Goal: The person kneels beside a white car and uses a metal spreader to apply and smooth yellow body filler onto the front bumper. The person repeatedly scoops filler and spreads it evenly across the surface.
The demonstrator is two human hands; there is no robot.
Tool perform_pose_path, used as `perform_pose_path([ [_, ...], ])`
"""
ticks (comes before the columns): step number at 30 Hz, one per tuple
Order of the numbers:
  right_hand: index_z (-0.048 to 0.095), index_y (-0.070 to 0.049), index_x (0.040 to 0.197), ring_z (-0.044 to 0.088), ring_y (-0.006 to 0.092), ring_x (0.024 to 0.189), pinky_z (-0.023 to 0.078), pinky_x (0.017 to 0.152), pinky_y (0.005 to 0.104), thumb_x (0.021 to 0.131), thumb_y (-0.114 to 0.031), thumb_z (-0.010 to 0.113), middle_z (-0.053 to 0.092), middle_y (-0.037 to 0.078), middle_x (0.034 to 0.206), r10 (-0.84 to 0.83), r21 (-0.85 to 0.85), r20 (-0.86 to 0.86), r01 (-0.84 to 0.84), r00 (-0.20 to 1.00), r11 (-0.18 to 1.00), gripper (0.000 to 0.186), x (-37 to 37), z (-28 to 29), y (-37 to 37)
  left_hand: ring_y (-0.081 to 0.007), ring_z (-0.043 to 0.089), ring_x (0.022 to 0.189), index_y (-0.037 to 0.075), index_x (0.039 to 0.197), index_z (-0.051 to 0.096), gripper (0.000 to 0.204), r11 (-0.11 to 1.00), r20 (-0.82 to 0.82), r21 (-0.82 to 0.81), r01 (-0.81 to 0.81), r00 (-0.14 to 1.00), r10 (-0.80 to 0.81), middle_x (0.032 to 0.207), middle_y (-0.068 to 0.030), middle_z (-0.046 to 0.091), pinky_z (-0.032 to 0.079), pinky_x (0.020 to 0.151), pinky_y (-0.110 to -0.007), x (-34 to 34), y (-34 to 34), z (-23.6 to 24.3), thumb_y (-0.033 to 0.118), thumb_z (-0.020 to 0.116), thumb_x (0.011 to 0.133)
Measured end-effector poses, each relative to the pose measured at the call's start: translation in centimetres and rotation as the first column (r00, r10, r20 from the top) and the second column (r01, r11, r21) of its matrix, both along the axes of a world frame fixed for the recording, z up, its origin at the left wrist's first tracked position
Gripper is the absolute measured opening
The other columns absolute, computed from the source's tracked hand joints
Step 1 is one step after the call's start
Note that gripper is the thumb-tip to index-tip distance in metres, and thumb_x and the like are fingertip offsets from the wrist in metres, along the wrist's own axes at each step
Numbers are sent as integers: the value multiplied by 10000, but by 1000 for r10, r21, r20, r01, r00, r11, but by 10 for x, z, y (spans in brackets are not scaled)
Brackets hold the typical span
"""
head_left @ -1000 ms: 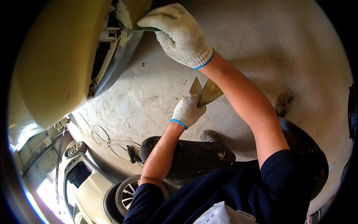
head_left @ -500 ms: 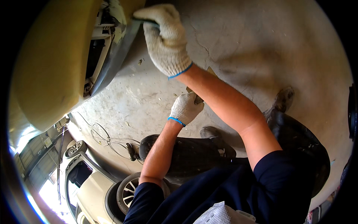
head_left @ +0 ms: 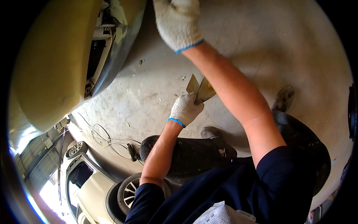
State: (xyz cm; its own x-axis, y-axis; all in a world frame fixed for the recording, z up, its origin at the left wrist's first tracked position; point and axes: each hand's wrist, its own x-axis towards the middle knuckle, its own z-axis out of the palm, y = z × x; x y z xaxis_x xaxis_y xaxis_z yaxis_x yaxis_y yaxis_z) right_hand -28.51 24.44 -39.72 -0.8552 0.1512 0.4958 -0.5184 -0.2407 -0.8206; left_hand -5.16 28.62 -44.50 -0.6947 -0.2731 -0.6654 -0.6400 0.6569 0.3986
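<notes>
My left hand (head_left: 187,109), in a white knit glove with a blue cuff, is closed on thin flat putty spreaders. One pointed spreader (head_left: 192,84) and a wider, smeared spreader (head_left: 205,90) fan out above the fingers; my right forearm passes close by the wider one. My right hand (head_left: 178,24), gloved the same way, is raised at the top edge, beside the end of a car bumper (head_left: 128,56). Its fingers are cut off by the picture's edge, so whatever they hold is hidden. Pale filler patches (head_left: 120,31) show around the bumper's opening.
A yellowish car body panel (head_left: 52,63) fills the upper left. On the concrete floor (head_left: 238,41) lie a coiled hose (head_left: 108,140) and a dark air tool (head_left: 131,152). Another car (head_left: 93,194) with a wheel (head_left: 129,192) stands lower left. My bent knees are beneath my arms.
My right hand has moved up and right, away from the bumper edge, where it held a thin dark spreader. The left hand's spreaders now show more fully; that hand has barely moved.
</notes>
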Motion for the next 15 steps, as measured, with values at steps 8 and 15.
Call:
perform_pose_path([
  [8,747,-129,1032,657,247,952,540,857,364,890,48,682,705,66,1002,103,29,-57,-101,993,994,235,71,-11,-11,-433,647,1114,15,1169,680,350,989,-151,91,119,983,-105,1163,-252,698,511,943,-506,22,-9,-17,267,675,926],
  [15,726,-114,1039,623,287,970,519,881,406,858,51,661,678,95,1005,367,49,65,-371,928,927,254,104,-33,-3,-427,630,1174,22,1202,687,347,977,-226,26,211,953,-200,1222,-245,692,492,987,-499,28,-12,-23,254,656,946],
])
